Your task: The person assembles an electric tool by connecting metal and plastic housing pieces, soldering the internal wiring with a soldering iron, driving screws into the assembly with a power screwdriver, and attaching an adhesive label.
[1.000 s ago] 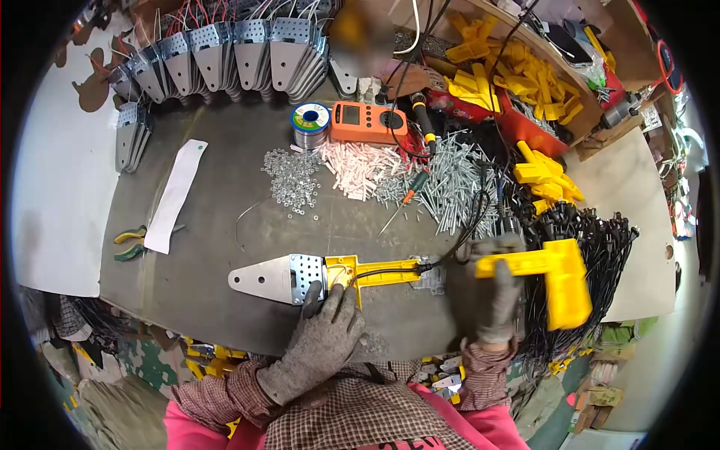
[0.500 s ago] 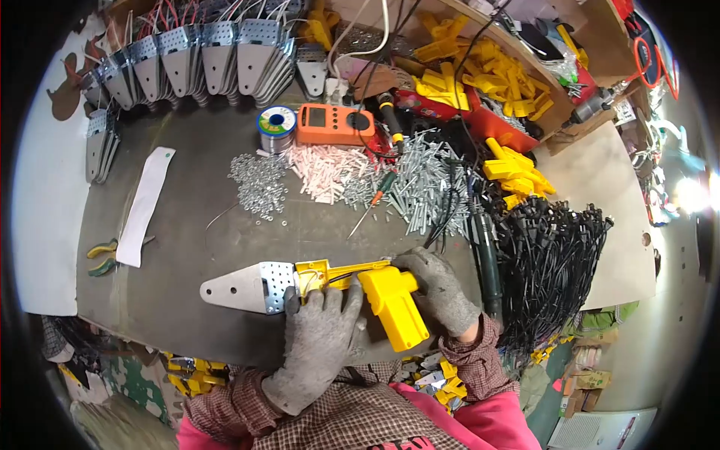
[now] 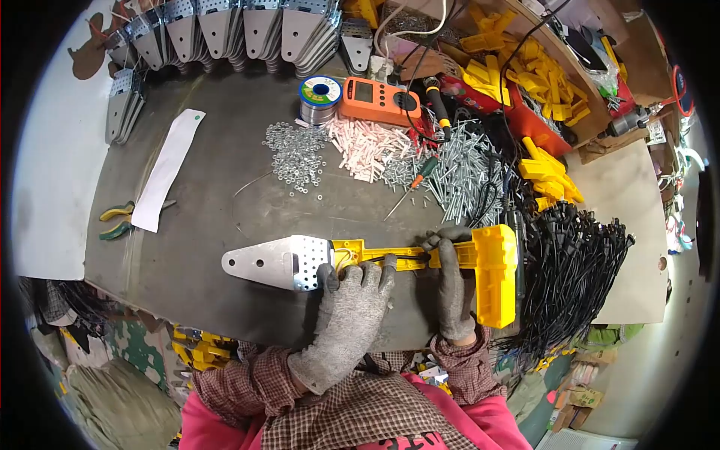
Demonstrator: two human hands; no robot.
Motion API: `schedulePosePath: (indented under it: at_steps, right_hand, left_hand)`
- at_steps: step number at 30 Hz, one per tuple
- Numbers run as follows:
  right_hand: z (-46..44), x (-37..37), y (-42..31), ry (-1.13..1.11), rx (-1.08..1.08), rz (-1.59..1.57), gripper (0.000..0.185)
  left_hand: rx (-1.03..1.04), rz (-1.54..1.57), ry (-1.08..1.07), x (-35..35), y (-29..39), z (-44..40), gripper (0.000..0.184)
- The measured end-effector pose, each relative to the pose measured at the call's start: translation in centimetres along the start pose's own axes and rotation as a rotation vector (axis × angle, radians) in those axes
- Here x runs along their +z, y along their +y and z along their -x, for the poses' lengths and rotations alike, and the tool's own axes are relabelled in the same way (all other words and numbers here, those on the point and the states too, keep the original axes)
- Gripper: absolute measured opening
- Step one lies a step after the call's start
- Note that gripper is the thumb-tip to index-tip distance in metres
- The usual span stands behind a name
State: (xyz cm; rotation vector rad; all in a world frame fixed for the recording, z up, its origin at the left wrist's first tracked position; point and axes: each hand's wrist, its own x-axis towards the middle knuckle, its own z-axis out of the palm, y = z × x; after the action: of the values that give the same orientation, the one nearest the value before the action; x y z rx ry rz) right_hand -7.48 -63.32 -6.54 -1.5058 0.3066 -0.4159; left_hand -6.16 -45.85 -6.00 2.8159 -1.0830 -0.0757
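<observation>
A silver perforated metal plate (image 3: 277, 262) lies on the dark table, joined to an open yellow handle half (image 3: 352, 252) with a black cable in its channel. My left hand (image 3: 351, 307), in a grey glove, is closed on the handle half, its fingertips along the near edge. My right hand (image 3: 450, 281), also gloved, is closed round the narrow end of a second yellow housing piece (image 3: 495, 276), at the right end of the handle half. The broad part of that piece sticks out to the right of the hand.
Behind are a solder spool (image 3: 320, 101), an orange meter (image 3: 379, 101), nuts (image 3: 296, 157), screws (image 3: 469, 165) and a screwdriver (image 3: 424, 172). Pliers (image 3: 116, 221) and a white strip (image 3: 169, 171) lie left; black cables (image 3: 574, 277) are piled right. Metal plates (image 3: 307, 34) line the back.
My right hand has turned the second yellow piece, so its broad part now lies to the right instead of in front of the handle. My left hand remains at the handle half. The view has shifted.
</observation>
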Motion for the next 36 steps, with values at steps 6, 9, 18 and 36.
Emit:
schedulePosePath:
  at_steps: [6,9,18,36]
  right_hand:
    - [1.5,0.3,0.7,-0.205,0.172,0.074,0.04]
    - [-1.2,1.7,-2.8,-0.612,0.013,0.727,0.043]
    - [-0.1,1.9,-0.8,-0.6,-0.316,0.961,0.035]
    - [-3.5,0.6,0.2,-0.352,-0.314,0.95,0.026]
  left_hand:
    - [0.048,-0.095,-0.195,-0.6,-0.1,-0.1,0.059]
    - [0.378,-1.332,0.32,3.5,-2.6,2.1,0.049]
    - [0.391,0.397,0.289,-1.1,-9.4,3.6,0.082]
    - [0.299,0.37,0.168,-6.5,-7.5,1.0,0.099]
